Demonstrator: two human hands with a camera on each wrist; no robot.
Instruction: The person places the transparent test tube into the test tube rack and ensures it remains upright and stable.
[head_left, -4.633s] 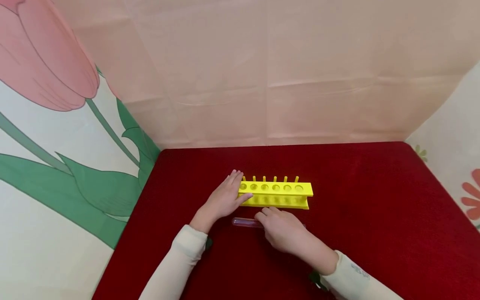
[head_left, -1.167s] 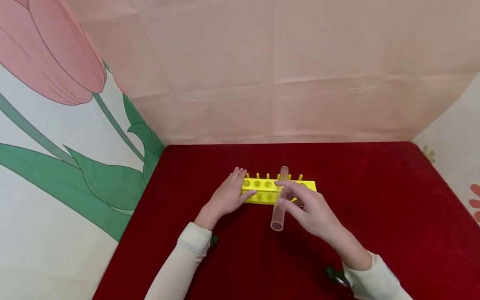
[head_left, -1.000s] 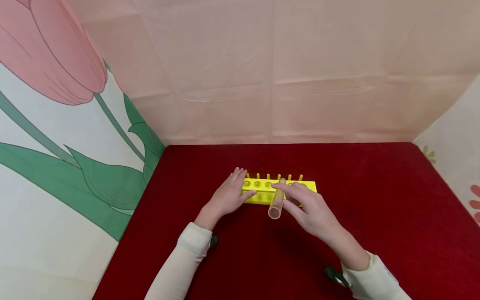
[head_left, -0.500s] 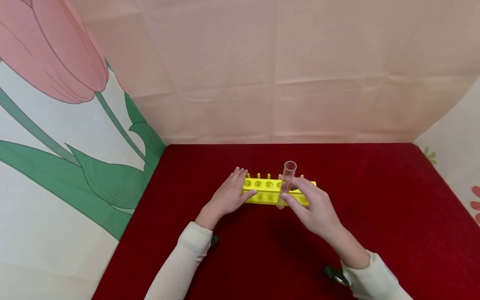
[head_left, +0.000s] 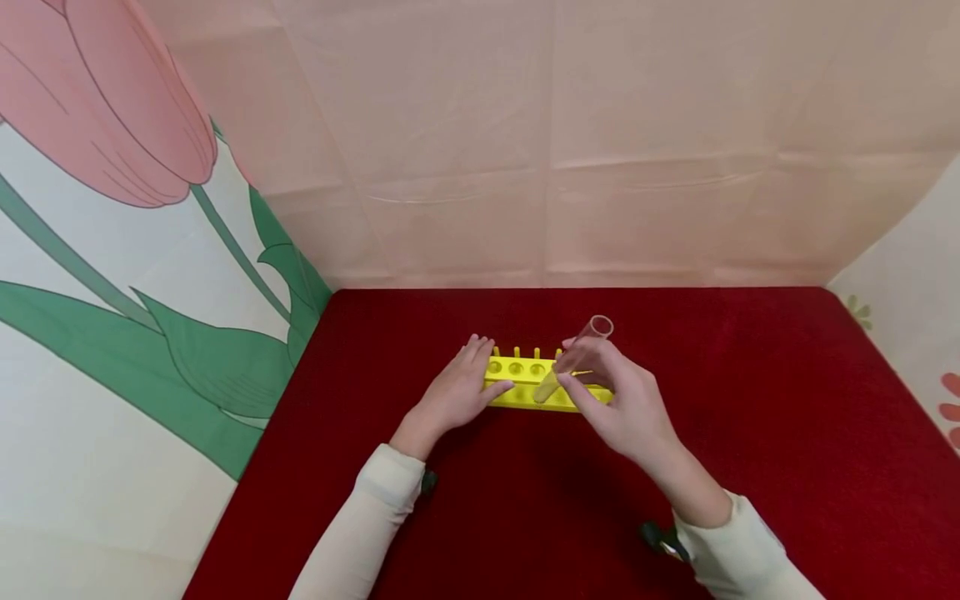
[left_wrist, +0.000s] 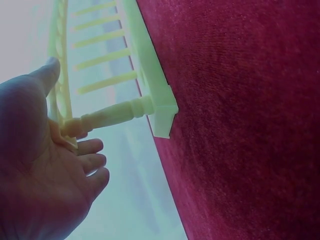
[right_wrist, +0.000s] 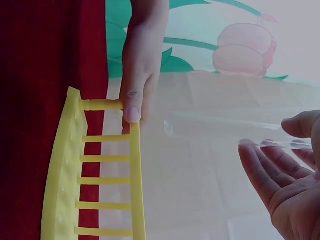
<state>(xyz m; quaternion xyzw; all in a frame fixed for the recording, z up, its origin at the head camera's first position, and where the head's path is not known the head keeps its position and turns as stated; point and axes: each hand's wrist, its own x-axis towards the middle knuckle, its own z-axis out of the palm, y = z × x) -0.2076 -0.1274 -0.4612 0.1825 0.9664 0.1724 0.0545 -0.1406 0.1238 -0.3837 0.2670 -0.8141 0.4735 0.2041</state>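
Observation:
A yellow test tube rack (head_left: pixel 527 367) stands on the red table, a row of round holes in its top bar and a row of pegs behind. My left hand (head_left: pixel 452 392) grips the rack's left end; the left wrist view shows thumb and fingers on either side of the top bar (left_wrist: pixel 64 95). Between thumb and fingertips, my right hand (head_left: pixel 626 404) pinches a clear test tube (head_left: pixel 588 342). The tube is tilted, its open mouth up and to the right, its rounded end (right_wrist: pixel 170 128) low and leftward, apart from the rack. My right hand hides the rack's right part.
Red cloth (head_left: pixel 750 400) covers the table around the rack. A pale pink backdrop (head_left: pixel 450 167) rises behind the far edge, with a tulip-printed sheet (head_left: pixel 217 367) along the left side. Dark wrist devices sit under both sleeves.
My right hand has lifted the test tube from the table and turned it from mouth toward me to mouth up, now leaning right. My left hand stays on the rack.

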